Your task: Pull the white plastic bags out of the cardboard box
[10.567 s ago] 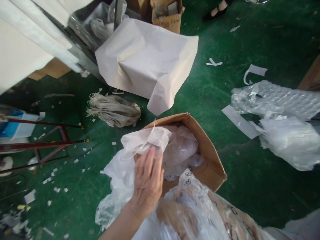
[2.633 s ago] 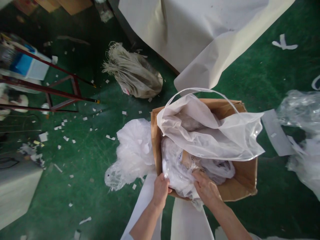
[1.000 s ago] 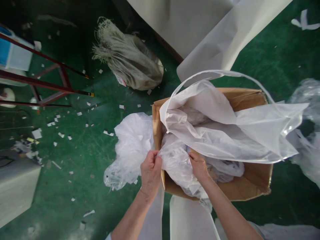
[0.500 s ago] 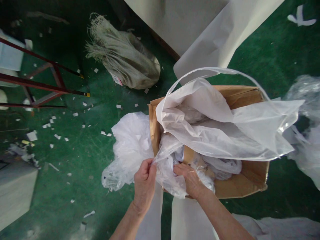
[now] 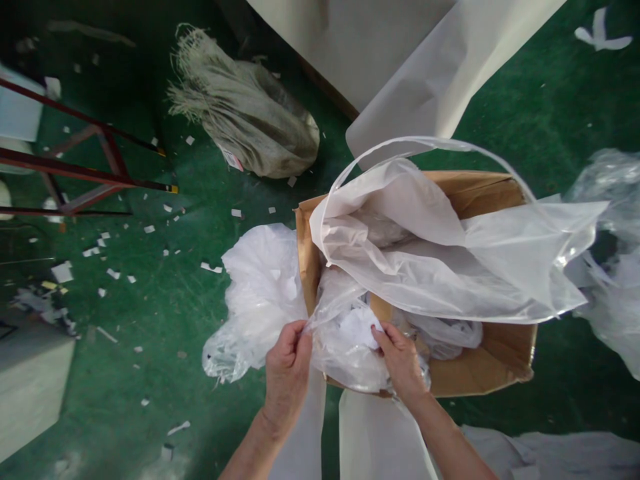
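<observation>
My left hand (image 5: 289, 367) is closed in a pinch on the edge of a clear plastic bag (image 5: 345, 370), beside the left wall of a cardboard box (image 5: 480, 363). Between the thumb and fingers of my right hand (image 5: 401, 357) is a piece of white paper (image 5: 359, 327), over the plastic in the box. A larger translucent plastic sheet (image 5: 450, 280) drapes across the box, and a thin plastic strip (image 5: 425, 140) arches above it. What lies deeper in the box is mostly hidden.
A bulging white plastic bag (image 5: 263, 287) lies left of the box. Beyond it is a grey-green woven sack (image 5: 265, 120). A red metal frame (image 5: 115, 157) stands at left, with paper scraps (image 5: 114, 273) over the green floor. More clear plastic (image 5: 613, 200) lies at right.
My right hand has come up slightly to the right, now holding the white paper in view. My left hand keeps its pinch on the plastic bag in nearly the same spot.
</observation>
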A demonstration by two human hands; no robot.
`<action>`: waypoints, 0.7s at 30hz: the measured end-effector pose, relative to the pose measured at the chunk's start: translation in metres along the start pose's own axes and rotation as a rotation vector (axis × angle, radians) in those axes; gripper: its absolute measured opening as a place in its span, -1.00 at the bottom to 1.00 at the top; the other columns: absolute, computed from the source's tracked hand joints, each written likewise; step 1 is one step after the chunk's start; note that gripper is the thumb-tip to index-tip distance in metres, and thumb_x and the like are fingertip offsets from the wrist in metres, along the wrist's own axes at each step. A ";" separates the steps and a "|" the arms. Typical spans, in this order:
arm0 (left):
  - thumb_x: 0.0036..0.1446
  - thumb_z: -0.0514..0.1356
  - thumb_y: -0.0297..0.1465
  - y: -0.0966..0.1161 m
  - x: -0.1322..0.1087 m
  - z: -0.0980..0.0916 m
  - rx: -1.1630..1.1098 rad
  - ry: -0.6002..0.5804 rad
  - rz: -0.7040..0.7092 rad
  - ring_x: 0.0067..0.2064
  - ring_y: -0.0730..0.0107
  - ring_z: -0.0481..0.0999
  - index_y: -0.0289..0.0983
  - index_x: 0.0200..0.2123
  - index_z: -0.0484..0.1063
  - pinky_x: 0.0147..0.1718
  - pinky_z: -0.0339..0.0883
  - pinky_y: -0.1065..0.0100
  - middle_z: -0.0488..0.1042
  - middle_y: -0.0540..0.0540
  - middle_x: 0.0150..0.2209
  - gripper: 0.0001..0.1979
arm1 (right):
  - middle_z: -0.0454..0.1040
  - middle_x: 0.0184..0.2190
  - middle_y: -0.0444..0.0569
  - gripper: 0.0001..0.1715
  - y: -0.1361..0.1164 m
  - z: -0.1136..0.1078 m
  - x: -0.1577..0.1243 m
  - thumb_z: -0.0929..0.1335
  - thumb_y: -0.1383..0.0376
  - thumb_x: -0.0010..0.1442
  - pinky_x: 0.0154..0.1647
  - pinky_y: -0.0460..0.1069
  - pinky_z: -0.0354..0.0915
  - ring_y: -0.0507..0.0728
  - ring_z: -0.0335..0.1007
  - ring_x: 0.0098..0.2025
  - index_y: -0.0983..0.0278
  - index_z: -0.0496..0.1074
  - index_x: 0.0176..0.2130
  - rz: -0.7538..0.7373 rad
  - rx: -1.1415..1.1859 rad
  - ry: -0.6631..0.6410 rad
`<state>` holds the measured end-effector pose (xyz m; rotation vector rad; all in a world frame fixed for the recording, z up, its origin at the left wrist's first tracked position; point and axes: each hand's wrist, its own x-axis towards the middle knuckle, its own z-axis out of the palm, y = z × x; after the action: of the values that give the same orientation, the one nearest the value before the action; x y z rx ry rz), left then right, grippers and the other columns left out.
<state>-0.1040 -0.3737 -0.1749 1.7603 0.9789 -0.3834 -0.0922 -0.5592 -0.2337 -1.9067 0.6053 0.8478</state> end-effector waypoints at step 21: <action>0.15 -0.08 -0.57 0.010 0.005 0.017 0.720 -0.280 1.008 -0.01 0.23 0.34 -0.31 0.13 0.08 -0.14 0.21 0.24 0.30 -0.24 0.07 -0.55 | 0.43 -0.14 0.08 -0.55 -0.001 -0.040 -0.010 0.42 0.29 -0.29 0.07 0.17 0.12 0.31 0.27 -0.04 0.21 0.48 -0.28 -0.082 0.092 0.083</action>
<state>-0.0905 -0.3884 -0.1789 2.4872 -0.3678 -0.3121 -0.0856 -0.5940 -0.2119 -1.8770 0.6022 0.6798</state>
